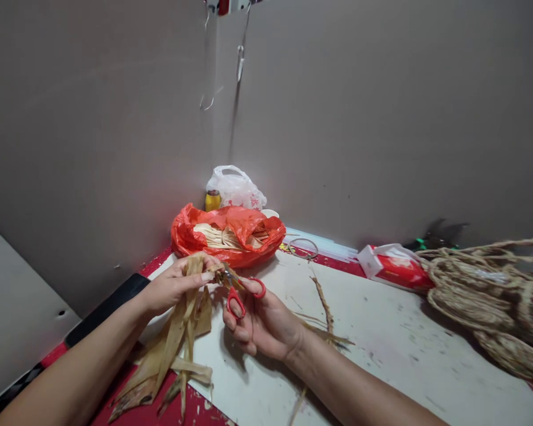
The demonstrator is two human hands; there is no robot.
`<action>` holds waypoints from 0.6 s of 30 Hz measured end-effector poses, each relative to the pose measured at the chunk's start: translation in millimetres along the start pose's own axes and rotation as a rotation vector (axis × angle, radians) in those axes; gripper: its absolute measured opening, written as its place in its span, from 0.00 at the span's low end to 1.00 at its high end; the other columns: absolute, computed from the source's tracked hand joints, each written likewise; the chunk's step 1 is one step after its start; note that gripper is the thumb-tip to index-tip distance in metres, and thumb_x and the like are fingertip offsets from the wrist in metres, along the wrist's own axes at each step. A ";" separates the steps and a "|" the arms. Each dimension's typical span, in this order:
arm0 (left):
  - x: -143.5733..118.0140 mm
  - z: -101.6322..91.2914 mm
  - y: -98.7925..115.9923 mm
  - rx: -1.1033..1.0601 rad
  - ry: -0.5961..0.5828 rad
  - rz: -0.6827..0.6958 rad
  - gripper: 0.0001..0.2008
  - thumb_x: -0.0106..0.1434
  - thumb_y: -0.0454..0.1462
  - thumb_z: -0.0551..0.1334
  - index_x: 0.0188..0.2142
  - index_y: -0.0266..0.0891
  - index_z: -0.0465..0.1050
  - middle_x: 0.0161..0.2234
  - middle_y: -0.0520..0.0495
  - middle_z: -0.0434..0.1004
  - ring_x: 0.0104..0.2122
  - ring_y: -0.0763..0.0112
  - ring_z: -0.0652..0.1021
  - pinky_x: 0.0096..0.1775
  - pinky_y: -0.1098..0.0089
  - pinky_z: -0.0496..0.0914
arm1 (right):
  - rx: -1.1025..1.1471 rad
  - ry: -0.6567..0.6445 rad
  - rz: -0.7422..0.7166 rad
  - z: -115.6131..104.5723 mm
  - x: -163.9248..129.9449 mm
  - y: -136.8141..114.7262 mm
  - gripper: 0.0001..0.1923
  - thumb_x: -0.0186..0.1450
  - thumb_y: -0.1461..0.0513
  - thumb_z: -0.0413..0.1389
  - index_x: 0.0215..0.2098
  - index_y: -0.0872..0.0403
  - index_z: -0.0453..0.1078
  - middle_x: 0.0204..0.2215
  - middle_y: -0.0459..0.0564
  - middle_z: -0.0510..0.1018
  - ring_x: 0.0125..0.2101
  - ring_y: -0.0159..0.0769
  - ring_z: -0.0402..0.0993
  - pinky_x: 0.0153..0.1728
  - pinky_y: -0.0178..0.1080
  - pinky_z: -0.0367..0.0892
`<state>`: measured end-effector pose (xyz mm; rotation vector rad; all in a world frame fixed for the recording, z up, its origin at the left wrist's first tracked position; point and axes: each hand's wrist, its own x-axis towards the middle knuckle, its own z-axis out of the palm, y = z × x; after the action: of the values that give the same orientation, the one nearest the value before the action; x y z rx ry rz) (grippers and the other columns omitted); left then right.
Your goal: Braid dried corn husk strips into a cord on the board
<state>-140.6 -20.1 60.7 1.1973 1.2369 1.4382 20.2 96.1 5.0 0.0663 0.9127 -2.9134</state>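
Dried, tan leaf strips (174,342) hang from my left hand (171,288), its thumb and fingers pinched around their upper end. The long strips droop over the near left edge of the white board, with darker, frayed tips at the bottom. In my right hand (270,325) is a pair of small scissors (233,294) with red handles, thumb and fingers through the loops. The blades point toward the left fingertips and meet the gathered leaf end there. Exactly how far the blades are closed is hard to see.
Behind the hands sits a red plastic bag (190,242) of pale dried strips, with a white bag (237,189) and a yellow jar (212,201) beyond. Brown stem scraps (323,302) lie on the white board (382,337). Rope coils (471,302) and a red tissue pack (400,269) are right.
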 end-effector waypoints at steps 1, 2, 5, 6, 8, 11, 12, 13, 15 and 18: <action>-0.5 0.8 0.6 -0.002 0.000 0.002 0.07 0.58 0.38 0.63 0.34 0.37 0.67 0.36 0.49 0.69 0.39 0.70 0.70 0.43 0.70 0.62 | 0.000 0.013 0.002 0.5 0.1 0.1 0.23 0.59 0.47 0.53 0.23 0.59 0.67 0.22 0.50 0.76 0.15 0.28 0.67 0.12 0.31 0.65; -0.7 1.3 0.9 -0.005 -0.002 0.004 0.07 0.58 0.38 0.63 0.34 0.37 0.67 0.36 0.49 0.69 0.39 0.70 0.70 0.42 0.70 0.62 | -0.002 0.028 0.004 0.9 0.1 0.2 0.23 0.59 0.47 0.53 0.23 0.59 0.67 0.22 0.50 0.76 0.15 0.28 0.66 0.11 0.31 0.64; -0.5 0.5 0.5 -0.004 -0.002 0.029 0.06 0.58 0.37 0.63 0.33 0.37 0.67 0.36 0.49 0.69 0.38 0.71 0.70 0.42 0.71 0.62 | -0.011 0.069 -0.013 2.6 0.1 0.8 0.22 0.58 0.47 0.53 0.20 0.57 0.63 0.18 0.46 0.71 0.13 0.25 0.59 0.11 0.30 0.60; -0.3 -0.2 0.1 -0.001 0.000 0.040 0.06 0.58 0.37 0.63 0.33 0.37 0.67 0.36 0.49 0.69 0.38 0.71 0.70 0.42 0.71 0.62 | -0.018 0.084 -0.031 3.5 0.0 1.0 0.22 0.58 0.48 0.54 0.19 0.56 0.62 0.16 0.44 0.69 0.13 0.24 0.56 0.11 0.29 0.58; -0.2 -1.5 -0.2 -0.006 0.005 0.061 0.06 0.58 0.37 0.63 0.33 0.37 0.67 0.35 0.49 0.70 0.38 0.71 0.70 0.42 0.71 0.63 | -0.034 0.124 -0.093 5.4 -0.1 0.9 0.20 0.58 0.51 0.56 0.18 0.55 0.58 0.13 0.40 0.63 0.11 0.22 0.48 0.11 0.28 0.54; -2.5 -2.6 1.7 -0.065 0.007 0.072 0.07 0.57 0.37 0.64 0.33 0.37 0.66 0.37 0.48 0.72 0.39 0.69 0.72 0.43 0.69 0.64 | -0.033 0.198 -0.200 8.3 -0.6 -1.5 0.20 0.59 0.55 0.57 0.17 0.54 0.54 0.11 0.37 0.58 0.11 0.20 0.40 0.12 0.27 0.50; -3.9 -3.0 3.3 -0.092 0.005 0.077 0.08 0.57 0.37 0.64 0.33 0.38 0.66 0.38 0.47 0.72 0.40 0.67 0.72 0.43 0.68 0.64 | -0.029 0.215 -0.222 9.3 -1.0 -3.4 0.21 0.58 0.56 0.57 0.17 0.54 0.53 0.11 0.37 0.58 0.11 0.20 0.39 0.12 0.26 0.49; -5.5 -3.6 5.2 -0.113 0.003 0.079 0.08 0.57 0.38 0.64 0.33 0.38 0.66 0.39 0.46 0.73 0.41 0.66 0.73 0.44 0.67 0.64 | -0.033 0.224 -0.236 10.4 -1.7 -5.9 0.21 0.58 0.55 0.58 0.17 0.54 0.52 0.11 0.36 0.58 0.11 0.20 0.39 0.12 0.26 0.49; -8.1 -5.6 9.3 -0.125 -0.004 0.062 0.09 0.57 0.38 0.64 0.34 0.38 0.66 0.42 0.44 0.73 0.43 0.63 0.73 0.46 0.65 0.64 | -0.116 0.245 -0.281 13.0 -4.1 -13.4 0.22 0.58 0.52 0.57 0.17 0.54 0.53 0.12 0.37 0.59 0.12 0.20 0.41 0.12 0.27 0.51; -7.1 -10.6 11.9 -0.043 0.025 -0.015 0.09 0.57 0.38 0.63 0.34 0.37 0.66 0.41 0.43 0.75 0.42 0.63 0.74 0.45 0.65 0.66 | -0.495 0.355 -0.438 16.3 -10.5 -28.9 0.21 0.59 0.49 0.55 0.18 0.55 0.60 0.16 0.42 0.65 0.14 0.24 0.52 0.17 0.31 0.58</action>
<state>-150.2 -30.3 71.2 1.1419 1.2233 1.4661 27.6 111.2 35.5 0.4043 1.8969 -2.9899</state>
